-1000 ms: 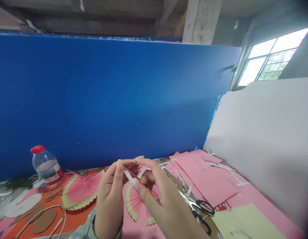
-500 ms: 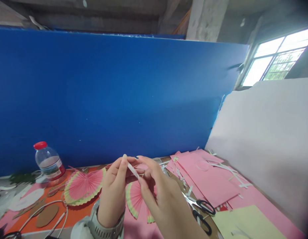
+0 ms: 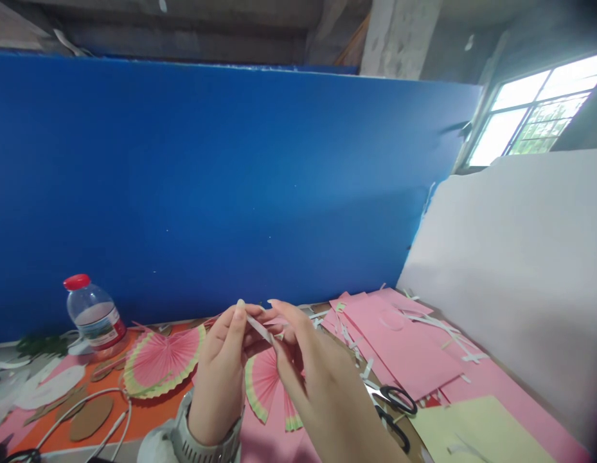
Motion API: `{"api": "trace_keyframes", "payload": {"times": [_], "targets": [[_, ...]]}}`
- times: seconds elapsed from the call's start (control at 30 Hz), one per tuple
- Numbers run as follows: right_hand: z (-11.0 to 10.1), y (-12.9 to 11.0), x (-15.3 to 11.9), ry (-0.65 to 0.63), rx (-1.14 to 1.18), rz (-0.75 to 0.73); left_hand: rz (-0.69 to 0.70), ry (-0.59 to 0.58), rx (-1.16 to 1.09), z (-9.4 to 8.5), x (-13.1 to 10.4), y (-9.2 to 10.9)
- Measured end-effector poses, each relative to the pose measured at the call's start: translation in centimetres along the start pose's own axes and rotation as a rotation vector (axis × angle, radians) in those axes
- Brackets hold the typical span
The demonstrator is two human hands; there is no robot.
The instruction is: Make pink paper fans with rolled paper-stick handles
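My left hand [image 3: 221, 366] is closed, its thumb and fingers pinching one end of a narrow white strip [image 3: 259, 328]. Close beside it, my right hand [image 3: 317, 366] is closed too, with the thumb on the strip's other end. Beneath the hands lies a pleated pink paper fan with a yellow-green edge [image 3: 262, 386], partly hidden by my right hand. Another such fan [image 3: 163, 360] rests on orange paper, left of my left hand. A grey watch band circles my left wrist.
A red-capped bottle [image 3: 96, 318] stands at the left, near brown cardboard ovals [image 3: 90, 418] and a white cable. Black-handled scissors [image 3: 392, 399], pink sheets [image 3: 404, 341], pale strips and yellow paper [image 3: 476, 431] lie right. A blue panel [image 3: 231, 180] rises behind.
My right hand has shifted slightly to the right, and its thumb has slid a little along the white strip. My left hand has hardly moved.
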State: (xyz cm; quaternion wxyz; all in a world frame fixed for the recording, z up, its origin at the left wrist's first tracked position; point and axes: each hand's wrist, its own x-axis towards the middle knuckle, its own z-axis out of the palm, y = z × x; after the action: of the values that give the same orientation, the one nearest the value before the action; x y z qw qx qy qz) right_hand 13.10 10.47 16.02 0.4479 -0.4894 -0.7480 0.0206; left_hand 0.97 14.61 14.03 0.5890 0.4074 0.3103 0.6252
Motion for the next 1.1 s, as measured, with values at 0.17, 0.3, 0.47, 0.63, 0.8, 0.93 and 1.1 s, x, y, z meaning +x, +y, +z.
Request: {"api": "trace_keyframes", "payload": {"times": [0.17, 0.3, 0.47, 0.63, 0.8, 0.93, 1.1], "targets": [[-0.2, 0.3, -0.1, -0.008, -0.003, 0.016, -0.004, 0.005, 0.006, 0.0, 0.0, -0.1], [-0.3, 0.3, -0.3, -0.033, 0.002, 0.014, 0.004, 0.020, 0.013, 0.0, 0.3, -0.4], [0.0, 0.5, -0.3, -0.022, -0.018, 0.025, 0.015, 0.035, 0.004, 0.1, 0.3, -0.4], [0.3, 0.7, -0.1, -0.007, -0.022, 0.032, 0.014, 0.006, 0.006, -0.1, 0.1, 0.0], [0.0, 0.5, -0.1, -0.022, -0.009, 0.032, 0.045, 0.007, 0.049, 0.0, 0.4, -0.1], [-0.1, -0.1, -0.1, -0.049, 0.061, 0.000, 0.139, 0.042, 0.139, 0.0, 0.6, -0.4], [-0.4, -0.5, 0.1, -0.116, 0.216, 0.245, 0.284, 0.051, 0.193, 0.2, 0.0, -0.4]]}}
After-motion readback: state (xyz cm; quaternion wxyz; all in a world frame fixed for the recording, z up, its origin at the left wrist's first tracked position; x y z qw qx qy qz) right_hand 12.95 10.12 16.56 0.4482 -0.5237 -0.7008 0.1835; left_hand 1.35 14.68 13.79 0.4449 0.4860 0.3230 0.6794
